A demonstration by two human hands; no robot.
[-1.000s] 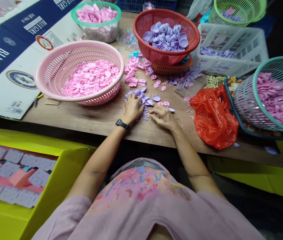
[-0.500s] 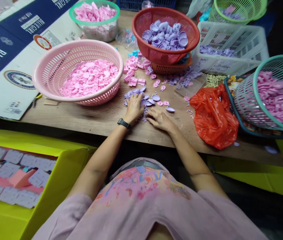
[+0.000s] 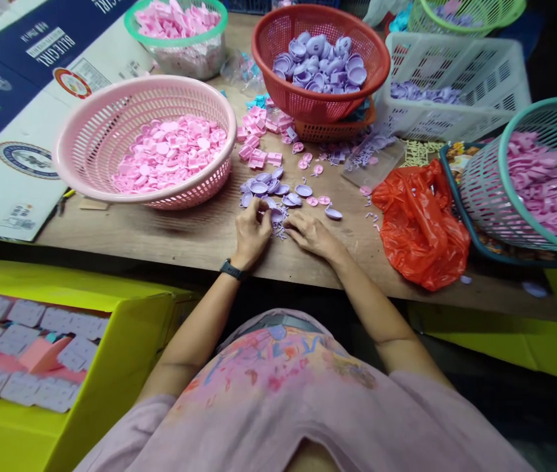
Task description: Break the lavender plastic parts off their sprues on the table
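My left hand (image 3: 252, 233), with a black wristband, is closed in a pinch at the near edge of a heap of purple oval plastic pieces (image 3: 260, 187). One such purple oval piece (image 3: 277, 215) is at its fingertips. My right hand (image 3: 310, 234) rests low on the table, fingers curled and pressed together, beside a scatter of tiny purple hook-like bits (image 3: 279, 231). Whatever is in its fingertips is too small to make out. Just beyond lie a few pink round pieces (image 3: 312, 201) and a lone purple oval piece (image 3: 333, 214).
A pink basket (image 3: 69, 160) of pink parts stands left on the wooden table (image 3: 160, 229). Beyond are a red basket (image 3: 266, 62) of purple cups and a white crate (image 3: 497, 108). Rightward are a red plastic bag (image 3: 420, 226) and a tilted teal basket (image 3: 485, 177). A yellow box (image 3: 125, 341) stands below left.
My left hand has drawn back from over the purple heap toward me and now pinches an oval piece. My right hand has stayed nearly in place. The view has shifted slightly.
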